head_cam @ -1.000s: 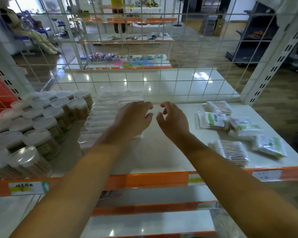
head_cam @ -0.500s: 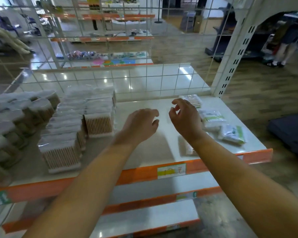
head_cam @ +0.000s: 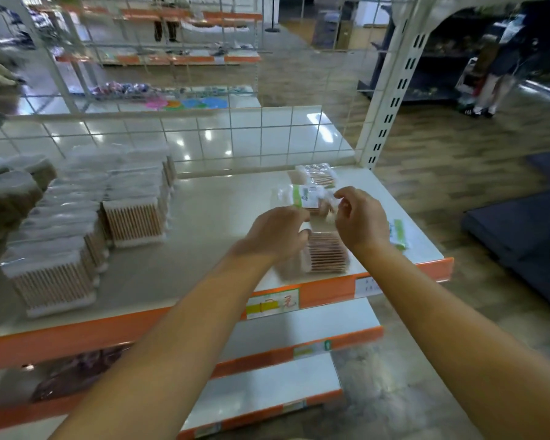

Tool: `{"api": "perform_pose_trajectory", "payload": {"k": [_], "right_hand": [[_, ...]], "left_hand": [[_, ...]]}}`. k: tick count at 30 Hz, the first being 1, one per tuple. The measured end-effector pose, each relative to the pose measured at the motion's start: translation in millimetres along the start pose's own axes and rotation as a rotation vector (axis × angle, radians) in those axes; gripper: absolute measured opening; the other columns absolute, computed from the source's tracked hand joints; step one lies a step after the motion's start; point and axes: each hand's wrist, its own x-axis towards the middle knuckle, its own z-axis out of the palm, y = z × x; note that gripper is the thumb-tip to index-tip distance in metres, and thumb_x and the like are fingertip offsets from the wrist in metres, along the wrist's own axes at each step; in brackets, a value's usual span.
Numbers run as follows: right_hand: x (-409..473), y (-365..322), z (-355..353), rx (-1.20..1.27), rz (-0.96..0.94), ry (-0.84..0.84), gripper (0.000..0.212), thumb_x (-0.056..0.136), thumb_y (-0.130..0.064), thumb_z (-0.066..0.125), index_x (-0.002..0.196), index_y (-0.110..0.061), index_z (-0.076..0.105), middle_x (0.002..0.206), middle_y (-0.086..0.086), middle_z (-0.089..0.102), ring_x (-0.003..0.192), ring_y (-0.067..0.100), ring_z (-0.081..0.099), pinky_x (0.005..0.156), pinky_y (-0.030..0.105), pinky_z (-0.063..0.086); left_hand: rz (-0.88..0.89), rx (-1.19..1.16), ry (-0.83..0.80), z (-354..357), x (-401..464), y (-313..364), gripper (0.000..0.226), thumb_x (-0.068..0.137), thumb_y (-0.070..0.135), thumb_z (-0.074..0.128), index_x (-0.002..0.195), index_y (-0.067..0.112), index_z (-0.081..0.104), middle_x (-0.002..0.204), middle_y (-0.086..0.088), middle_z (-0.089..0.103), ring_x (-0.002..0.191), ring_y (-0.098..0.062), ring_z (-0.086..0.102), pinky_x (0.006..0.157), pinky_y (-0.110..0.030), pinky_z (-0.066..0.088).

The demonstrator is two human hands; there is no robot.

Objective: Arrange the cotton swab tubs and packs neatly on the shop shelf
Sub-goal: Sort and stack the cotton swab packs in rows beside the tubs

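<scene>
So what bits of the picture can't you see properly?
Head view only:
- Left hand and right hand: motion blur hides whether the fingers grip the green-label pack.
- Flat swab pack near the shelf front: partly covered by the left hand.
- Pack by the right wrist: mostly hidden behind it.
- Tubs: cut off by the left edge, blurred.
- Price label: writing too smeared to read.

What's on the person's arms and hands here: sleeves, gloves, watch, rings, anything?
Nothing worn that shows. Both forearms are bare from the bottom edge of the frame up to the wrists: no sleeves, no cuffs. The left hand and the right hand have no gloves, and no watch, strap or bracelet sits at either wrist. No rings show, though motion blur leaves the fingers too soft to be sure.
</scene>
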Motion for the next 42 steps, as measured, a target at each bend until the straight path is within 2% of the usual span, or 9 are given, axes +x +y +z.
{"api": "perform_pose_trajectory", "payload": {"k": [9,13,17,21,26,31,36,40,42], "right_hand": [[-2.6,16.9,-10.4,-0.004,0.064,-0.001,0.033,0.089,-0.003,0.039,0.114,-0.009,0.060,0.113,0.011,0.062,0.100,0.027,0.055,0.081,0.033,0.044],[-6.3,21.5,-15.6,-0.023,0.082,-0.023,0.032,0.090,-0.004,0.038,0.113,-0.009,0.060,0.113,0.009,0.062,0.101,0.024,0.054,0.081,0.031,0.042],[-10.2,22.6,-15.8,-0.033,0.083,-0.034,0.032,0.090,-0.005,0.038,0.112,-0.009,0.061,0.112,0.008,0.062,0.101,0.024,0.054,0.083,0.033,0.044],[-13.0,18.2,-11.3,-0.034,0.060,-0.033,0.031,0.089,-0.006,0.039,0.109,-0.009,0.062,0.113,0.007,0.062,0.101,0.024,0.054,0.080,0.031,0.042],[-11.2,7.2,-7.0,0.001,0.056,-0.029,0.029,0.088,-0.005,0.040,0.104,-0.009,0.064,0.109,0.008,0.063,0.101,0.024,0.054,0.082,0.033,0.044],[-8.3,-9.8,1.1,0.065,0.042,-0.006,0.025,0.088,-0.005,0.042,0.098,-0.008,0.066,0.104,0.008,0.065,0.096,0.024,0.055,0.075,0.029,0.040],[-5.0,-35.3,12.7,0.165,0.017,0.032,0.027,0.090,-0.009,0.045,0.109,-0.011,0.064,0.107,0.009,0.065,0.094,0.026,0.057,0.079,0.030,0.042],[-3.6,-59.7,22.7,0.290,-0.055,0.012,0.025,0.093,-0.010,0.044,0.112,-0.013,0.061,0.106,0.003,0.064,0.092,0.020,0.058,0.086,0.032,0.045],[-3.7,-74.3,27.1,0.362,-0.100,-0.018,0.024,0.095,-0.013,0.044,0.114,-0.013,0.058,0.104,0.001,0.062,0.085,0.013,0.055,0.083,0.023,0.045]], "left_hand": [[0.051,-0.005,-0.166,14.8,17.3,24.3,0.027,0.086,0.014,0.049,0.111,0.006,0.057,0.111,-0.013,0.061,0.103,-0.030,0.056,0.083,-0.041,0.048],[0.052,-0.005,-0.181,22.0,20.1,26.5,0.023,0.086,0.020,0.052,0.104,0.008,0.058,0.103,-0.009,0.061,0.097,-0.026,0.056,0.079,-0.040,0.049],[0.034,-0.116,-0.168,18.2,19.0,25.3,0.015,0.081,0.018,0.055,0.092,0.009,0.061,0.088,-0.004,0.059,0.087,-0.024,0.057,0.073,-0.035,0.048],[0.039,-0.206,-0.115,10.8,14.3,19.9,0.011,0.077,0.015,0.058,0.081,0.005,0.062,0.082,-0.008,0.061,0.080,-0.024,0.057,0.070,-0.034,0.048],[0.003,-0.243,-0.057,-2.4,4.4,7.8,0.016,0.078,0.015,0.064,0.089,0.004,0.067,0.078,-0.003,0.057,0.073,-0.017,0.048,0.058,-0.021,0.034],[-0.076,-0.342,0.012,-20.9,-8.8,-9.8,0.027,0.076,0.017,0.072,0.101,0.010,0.066,0.094,-0.001,0.062,0.084,-0.014,0.053,0.073,-0.025,0.041],[-0.170,-0.411,0.219,-40.3,-20.2,-34.4,0.018,0.076,0.012,0.067,0.094,0.013,0.062,0.091,0.000,0.061,0.085,-0.020,0.057,0.072,-0.029,0.046],[-0.248,-0.452,0.375,-57.8,-27.0,-54.2,0.019,0.076,0.016,0.070,0.085,0.021,0.054,0.083,0.005,0.058,0.081,-0.017,0.058,0.061,-0.022,0.042],[-0.246,-0.467,0.436,-66.6,-32.6,-63.1,0.019,0.079,0.017,0.069,0.087,0.022,0.052,0.084,0.008,0.057,0.081,-0.015,0.059,0.061,-0.019,0.044]]}}
